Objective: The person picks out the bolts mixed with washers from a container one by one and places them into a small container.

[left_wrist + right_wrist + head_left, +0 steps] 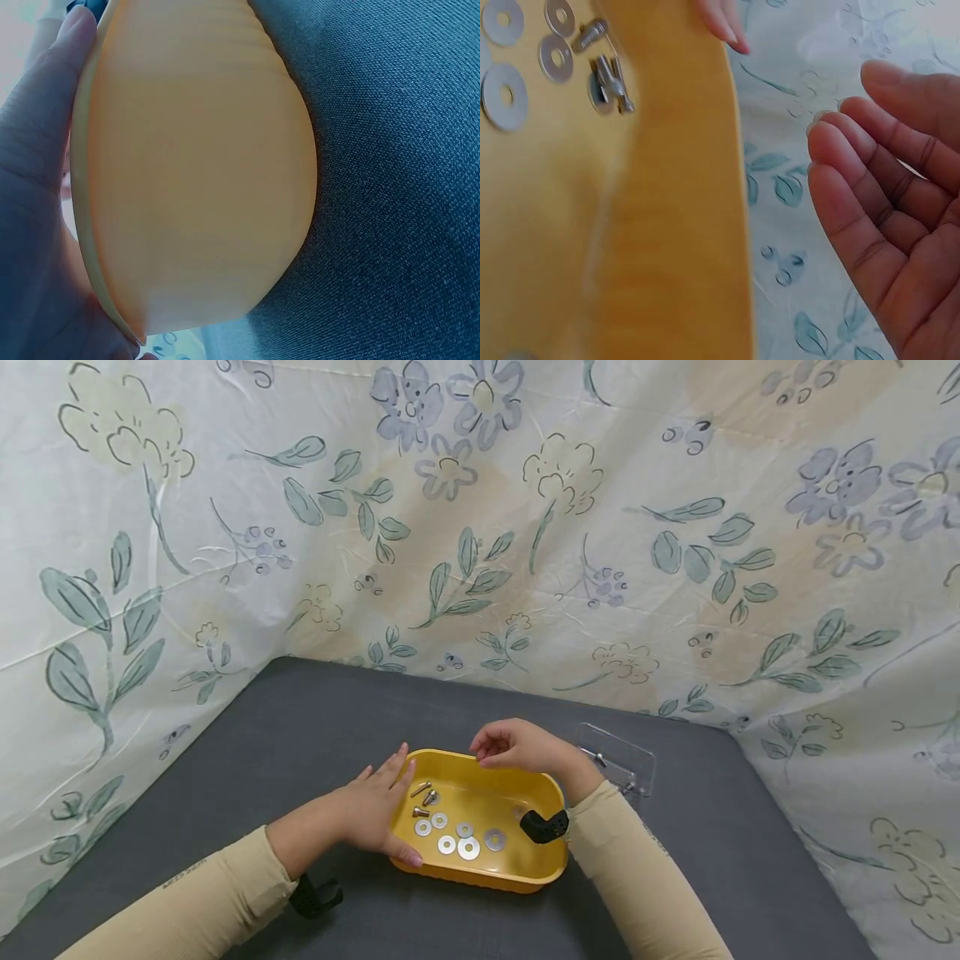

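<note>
A yellow plastic bin (487, 797) with rounded corners sits on the dark table in the head view. Several flat metal washers (468, 848) lie on its floor, with a few screws (421, 812) grouped toward the left end. My left hand (367, 817) rests on the bin's left rim, fingers spread and thumb along the near side; the left wrist view shows the thumb (56, 82) against that rim. Over the far rim hovers my right hand (525, 748). Its fingers (847, 180) are loosely bent, the thumb apart from them, and nothing is in the palm.
Behind my right wrist, a clear plastic tray (637, 758) lies on the dark tabletop (330, 710) with some small metal pieces (597, 757) in it. A flower-print curtain (480, 527) closes off the back and sides of the table.
</note>
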Demonstrator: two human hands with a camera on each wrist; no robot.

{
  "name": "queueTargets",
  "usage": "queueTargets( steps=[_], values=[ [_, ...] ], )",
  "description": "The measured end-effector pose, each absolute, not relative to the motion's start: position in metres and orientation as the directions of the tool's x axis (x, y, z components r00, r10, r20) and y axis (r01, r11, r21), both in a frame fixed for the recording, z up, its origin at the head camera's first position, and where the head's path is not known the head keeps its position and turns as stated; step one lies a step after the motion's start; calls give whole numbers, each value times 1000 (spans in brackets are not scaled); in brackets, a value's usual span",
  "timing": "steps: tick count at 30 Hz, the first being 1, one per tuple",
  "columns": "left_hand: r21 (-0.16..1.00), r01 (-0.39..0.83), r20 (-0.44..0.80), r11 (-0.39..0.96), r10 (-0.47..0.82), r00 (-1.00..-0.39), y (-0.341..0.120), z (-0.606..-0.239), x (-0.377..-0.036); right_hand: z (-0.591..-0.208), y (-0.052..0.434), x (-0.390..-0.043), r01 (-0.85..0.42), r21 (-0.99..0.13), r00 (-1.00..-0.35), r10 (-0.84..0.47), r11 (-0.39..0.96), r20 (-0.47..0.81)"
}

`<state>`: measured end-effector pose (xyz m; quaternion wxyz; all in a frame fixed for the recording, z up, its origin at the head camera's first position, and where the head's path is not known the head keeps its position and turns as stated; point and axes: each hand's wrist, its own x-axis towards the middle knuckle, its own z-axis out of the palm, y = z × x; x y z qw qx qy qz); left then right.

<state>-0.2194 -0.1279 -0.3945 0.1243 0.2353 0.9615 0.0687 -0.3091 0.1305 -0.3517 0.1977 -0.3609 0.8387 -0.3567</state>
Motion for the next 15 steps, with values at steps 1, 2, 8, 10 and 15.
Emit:
queueTargets(
  steps=[1,2,8,10,15],
  values=[
    [189,435,-208,880,469,-859,-128,-395,-219,-353,127,-309,-470,-740,-653,-753,481,-75],
    [188,436,-208,880,470,-858,-128,-395,-219,-355,124,-309,-475,-742,-643,-763,473,-74],
    [184,442,-202,878,474,-857,-128,-396,-219,-367,107,-308,-497,-736,-596,-797,459,-94],
    [182,441,-202,879,472,-858,-128,-396,-219,-371,102,-308,-502,-730,-589,-802,463,-103],
    [189,441,-202,877,474,-857,-128,-394,-219,-380,89,-306,-512,-724,-563,-817,462,-123]
  ],
)
